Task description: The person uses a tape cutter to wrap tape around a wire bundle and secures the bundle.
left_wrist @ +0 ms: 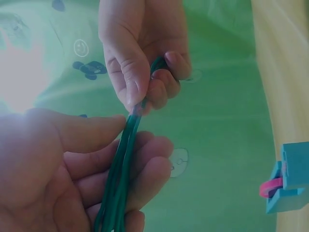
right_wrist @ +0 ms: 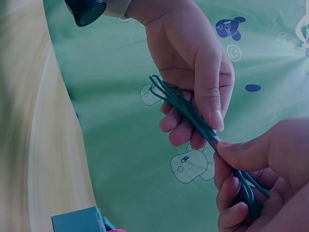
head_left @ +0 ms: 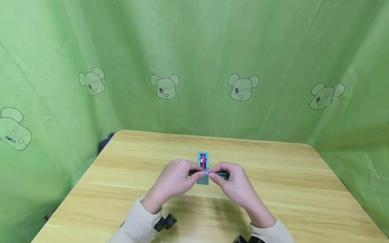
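Observation:
A folded bundle of thin green cord [left_wrist: 118, 169] runs between both hands over the table, its looped end [right_wrist: 157, 84] sticking out past the left fingers. My left hand [head_left: 177, 177] pinches one half between thumb and fingers. Close beside it, my right hand [head_left: 232, 180] grips the other half, with thumb and fingertips at the bundle's middle. A shiny, clear band that looks like tape [left_wrist: 137, 110] wraps the cord there, partly hidden by the right fingertips. Just beyond the hands stands a blue tape dispenser [head_left: 202, 180] with a pink wheel [left_wrist: 271, 186].
The wood-grain table [head_left: 136, 148] extends on both sides of the dispenser. Green curtains [head_left: 200, 114] printed with bear heads hang around it. A dark purple object [head_left: 104, 143] shows past the table's left far corner. Black wrist cameras [head_left: 165, 222] sit at the sleeves.

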### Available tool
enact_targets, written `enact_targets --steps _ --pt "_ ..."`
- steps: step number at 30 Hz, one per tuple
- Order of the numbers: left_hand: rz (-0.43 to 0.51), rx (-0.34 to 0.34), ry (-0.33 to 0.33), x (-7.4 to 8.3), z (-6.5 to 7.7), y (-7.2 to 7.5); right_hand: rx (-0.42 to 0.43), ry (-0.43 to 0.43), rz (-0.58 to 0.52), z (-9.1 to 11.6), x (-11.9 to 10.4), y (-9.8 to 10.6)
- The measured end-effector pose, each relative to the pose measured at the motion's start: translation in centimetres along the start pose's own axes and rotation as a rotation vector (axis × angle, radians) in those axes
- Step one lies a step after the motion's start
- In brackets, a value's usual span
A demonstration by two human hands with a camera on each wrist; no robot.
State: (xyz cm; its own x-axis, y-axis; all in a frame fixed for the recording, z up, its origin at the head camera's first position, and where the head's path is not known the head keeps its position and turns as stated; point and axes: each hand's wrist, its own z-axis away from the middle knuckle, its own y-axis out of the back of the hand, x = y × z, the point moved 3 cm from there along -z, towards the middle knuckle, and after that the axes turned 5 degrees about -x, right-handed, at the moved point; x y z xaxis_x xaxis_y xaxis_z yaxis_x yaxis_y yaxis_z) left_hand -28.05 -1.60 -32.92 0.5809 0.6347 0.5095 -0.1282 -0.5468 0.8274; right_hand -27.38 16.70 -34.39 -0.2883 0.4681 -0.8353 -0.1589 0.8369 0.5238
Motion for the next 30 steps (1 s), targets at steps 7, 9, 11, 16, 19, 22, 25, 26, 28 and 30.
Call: enact_targets --steps 7,9,11,16,19,22,25,26,28,30 --pt "-0.004 0.015 0.001 0.7 0.4 0.5 0.001 0.014 -0.006 0.6 -0.9 0.3" --pt "-0.008 0.023 -0.006 0.9 0.5 0.6 0.003 0.019 -0.005 0.8 -1.2 0.4" --pt "-0.016 0.032 -0.019 1.1 0.7 0.7 0.005 0.032 0.003 1.0 -1.5 0.4" --pt "-0.032 0.052 -0.057 1.6 1.0 1.0 0.012 0.072 0.014 1.5 -2.1 0.5" --pt "-0.027 0.056 -0.074 1.8 1.2 1.1 0.019 0.094 0.009 1.7 -2.5 0.6" --pt "-0.021 0.065 -0.092 2.1 1.4 1.3 0.027 0.11 0.008 2.0 -2.9 0.7" --pt "-0.02 0.079 -0.106 2.3 1.6 1.4 0.041 0.124 0.023 2.3 -3.2 0.7" --pt "-0.021 0.085 -0.111 2.3 1.7 1.5 0.048 0.129 0.03 2.4 -3.3 0.7" --pt "-0.026 0.101 -0.122 2.4 1.8 1.6 0.062 0.138 0.043 2.5 -3.5 0.7" --pt "-0.034 0.123 -0.141 2.5 1.8 1.7 0.076 0.149 0.051 2.6 -3.6 0.7"
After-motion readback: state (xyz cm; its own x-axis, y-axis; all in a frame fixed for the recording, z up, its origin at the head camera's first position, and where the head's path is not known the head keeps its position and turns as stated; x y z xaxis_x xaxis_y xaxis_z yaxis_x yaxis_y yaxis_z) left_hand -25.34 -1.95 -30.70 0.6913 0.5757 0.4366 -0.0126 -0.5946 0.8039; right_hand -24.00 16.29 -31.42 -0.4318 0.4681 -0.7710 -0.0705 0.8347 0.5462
